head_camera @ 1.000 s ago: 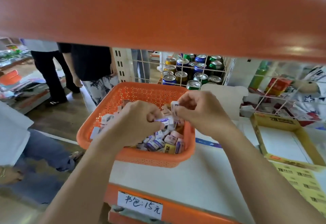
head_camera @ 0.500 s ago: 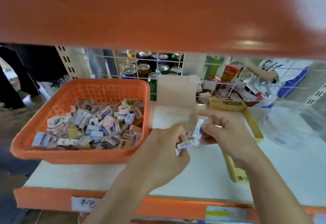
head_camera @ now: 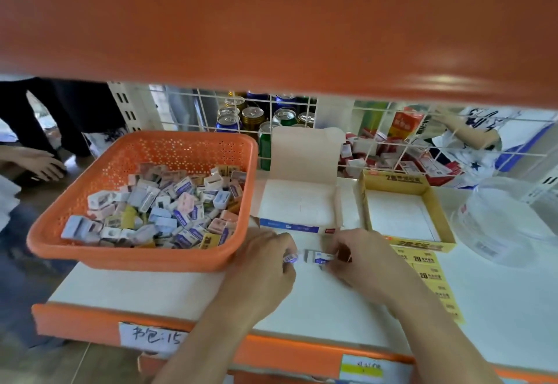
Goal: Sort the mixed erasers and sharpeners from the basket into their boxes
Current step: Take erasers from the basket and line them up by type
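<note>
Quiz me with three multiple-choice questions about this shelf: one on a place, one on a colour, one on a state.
1. The orange basket stands where from the white box? A right B left C inside it
2. The second box, right of the white one, is: A yellow B green C black
3. The white box's lid is: A shut B missing C open
Answers: B, the basket sits to its left; A, its walls are yellow; C, the lid stands up behind the box.

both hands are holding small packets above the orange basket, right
No. The head view shows the left hand and right hand holding small packets above the white shelf, in front of the white box, right of the orange basket.
</note>
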`<state>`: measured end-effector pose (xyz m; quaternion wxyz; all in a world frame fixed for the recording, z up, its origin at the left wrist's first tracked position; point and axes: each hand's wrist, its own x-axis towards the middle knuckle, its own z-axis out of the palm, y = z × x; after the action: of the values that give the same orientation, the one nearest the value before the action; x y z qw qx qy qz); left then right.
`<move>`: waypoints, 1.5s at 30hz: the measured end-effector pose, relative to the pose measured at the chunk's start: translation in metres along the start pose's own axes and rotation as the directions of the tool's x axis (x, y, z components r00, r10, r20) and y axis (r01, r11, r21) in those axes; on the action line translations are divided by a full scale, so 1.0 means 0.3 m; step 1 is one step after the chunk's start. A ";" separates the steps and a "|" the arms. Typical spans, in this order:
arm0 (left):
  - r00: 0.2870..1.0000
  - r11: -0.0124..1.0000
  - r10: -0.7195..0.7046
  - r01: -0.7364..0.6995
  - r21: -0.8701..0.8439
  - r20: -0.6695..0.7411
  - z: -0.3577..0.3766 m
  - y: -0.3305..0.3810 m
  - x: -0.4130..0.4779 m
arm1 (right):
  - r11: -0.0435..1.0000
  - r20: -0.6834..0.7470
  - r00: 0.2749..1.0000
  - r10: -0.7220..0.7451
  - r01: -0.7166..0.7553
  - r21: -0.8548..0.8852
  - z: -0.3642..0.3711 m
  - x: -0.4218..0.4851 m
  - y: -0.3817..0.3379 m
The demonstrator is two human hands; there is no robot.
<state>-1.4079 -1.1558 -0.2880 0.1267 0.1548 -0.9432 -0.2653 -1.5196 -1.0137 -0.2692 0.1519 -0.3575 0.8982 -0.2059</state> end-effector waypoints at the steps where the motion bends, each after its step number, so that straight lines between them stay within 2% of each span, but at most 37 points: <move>1: 1.000 1.000 -0.020 0.020 0.002 -0.015 -0.002 -0.002 0.001 | 1.000 0.006 1.000 -0.002 0.002 -0.016 0.001 0.001 0.001; 3: 0.999 0.999 -0.033 0.033 -0.009 -0.022 -0.005 -0.001 0.000 | 0.999 0.009 1.000 -0.012 0.012 -0.032 0.000 0.003 0.005; 7: 0.998 0.998 0.052 -0.052 0.023 0.030 0.001 0.011 0.009 | 0.997 0.023 0.999 -0.049 0.050 -0.057 -0.006 0.004 0.013; 13: 0.980 0.970 -0.188 0.174 -0.170 -0.066 0.050 -0.005 0.021 | 0.995 0.057 0.997 -0.054 0.059 -0.078 -0.011 0.010 0.018; 17: 0.970 0.980 -0.193 0.199 0.028 -0.145 0.036 0.001 0.007 | 0.995 0.060 0.996 -0.062 0.066 -0.073 0.000 0.021 0.022; 20: 0.979 0.980 -0.199 0.198 -0.012 -0.050 0.012 0.000 -0.015 | 0.994 0.062 0.996 -0.070 0.074 -0.078 0.001 0.022 0.024; 24: 0.979 0.989 -0.133 0.143 -0.050 0.158 -0.020 -0.028 -0.047 | 0.991 0.070 0.994 -0.081 0.088 -0.096 0.000 0.020 0.023; 26: 0.975 0.991 -0.126 0.133 -0.028 0.184 -0.025 -0.029 -0.041 | 0.991 0.077 0.993 -0.085 0.093 -0.097 0.000 0.019 0.022; 34: 0.984 0.983 -0.180 0.180 -0.024 -0.007 0.010 -0.012 -0.006 | 0.993 0.048 0.998 -0.048 0.053 -0.110 -0.006 0.014 0.019; 45: 0.988 0.989 -0.149 0.150 0.000 -0.041 0.008 -0.036 -0.012 | 0.995 0.021 0.997 -0.077 0.079 -0.065 0.017 0.041 -0.004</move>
<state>-1.4029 -1.1623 -0.2965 0.1256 0.2306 -0.9265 -0.2696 -1.5253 -1.0244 -0.2744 0.1403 -0.3990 0.8884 -0.1786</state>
